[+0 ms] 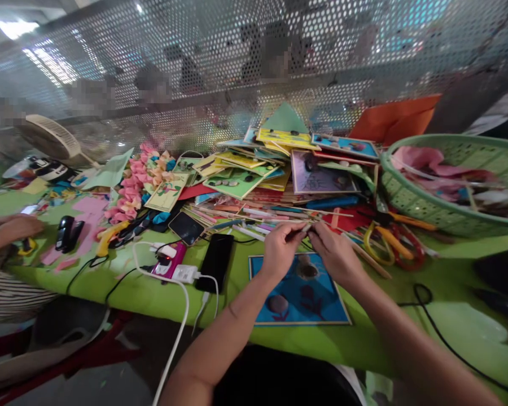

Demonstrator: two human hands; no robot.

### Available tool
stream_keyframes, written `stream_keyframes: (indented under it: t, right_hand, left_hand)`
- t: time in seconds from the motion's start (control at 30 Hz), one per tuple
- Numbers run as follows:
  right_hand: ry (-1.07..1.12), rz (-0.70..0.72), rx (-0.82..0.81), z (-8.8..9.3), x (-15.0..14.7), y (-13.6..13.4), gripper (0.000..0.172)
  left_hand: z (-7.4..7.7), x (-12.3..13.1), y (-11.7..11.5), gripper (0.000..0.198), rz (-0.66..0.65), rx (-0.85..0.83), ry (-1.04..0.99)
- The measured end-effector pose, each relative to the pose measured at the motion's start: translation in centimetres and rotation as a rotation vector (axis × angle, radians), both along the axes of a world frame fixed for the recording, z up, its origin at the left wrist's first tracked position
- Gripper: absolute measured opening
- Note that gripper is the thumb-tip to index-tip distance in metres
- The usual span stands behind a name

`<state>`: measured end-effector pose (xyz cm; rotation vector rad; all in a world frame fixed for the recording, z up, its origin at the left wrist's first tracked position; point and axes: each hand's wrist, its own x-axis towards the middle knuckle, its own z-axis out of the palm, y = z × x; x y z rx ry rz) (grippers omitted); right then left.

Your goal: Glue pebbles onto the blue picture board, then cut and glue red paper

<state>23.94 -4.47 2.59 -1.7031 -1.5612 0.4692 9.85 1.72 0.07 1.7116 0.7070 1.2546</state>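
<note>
My left hand (pixel 280 251) and my right hand (pixel 333 252) meet above the far edge of a blue picture card (pixel 331 307). Their fingertips pinch together around something small and greyish, mostly covered by the fingers, so its kind does not show. On the card, which has a light border, lie a round grey stone (pixel 278 304) and a darker stone-like piece (pixel 308 269). Dark red flower shapes are also visible on its surface. Both of my forearms reach in from the near side.
Behind my hands rise stacked decorated cards (pixel 241 183). A green basket (pixel 432 211) and scissors (pixel 381 242) stand right. Leftward lie a black phone (pixel 217 262), a power strip (pixel 169 260) with cables and a yellow glue gun (pixel 110 237). Another person's hand (pixel 21 228) is far left.
</note>
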Motion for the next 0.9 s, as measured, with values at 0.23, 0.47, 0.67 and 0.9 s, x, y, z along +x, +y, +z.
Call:
stream_keyframes:
  t: [0.23,0.47,0.67,0.9]
  right_hand:
    - [0.026,-0.069,-0.007,-0.4,-0.2,0.1,0.018]
    - [0.177,-0.017,-0.021,-1.0,0.4,0.6,0.019]
    - [0.291,0.073,-0.045,-1.1,1.0,0.8,0.034]
    - [0.303,0.113,-0.043,-1.4,1.1,1.0,0.030]
  left_hand:
    - [0.0,0.3,-0.2,0.013,0.088,0.120,0.144]
    - [0.3,0.3,0.2,0.021,-0.014,-0.121,0.027]
    - [0.7,-0.1,0.7,0.036,-0.167,-0.384,-0.105]
    - [0.4,0.1,0.4,0.034,-0.133,-0.320,-0.068]
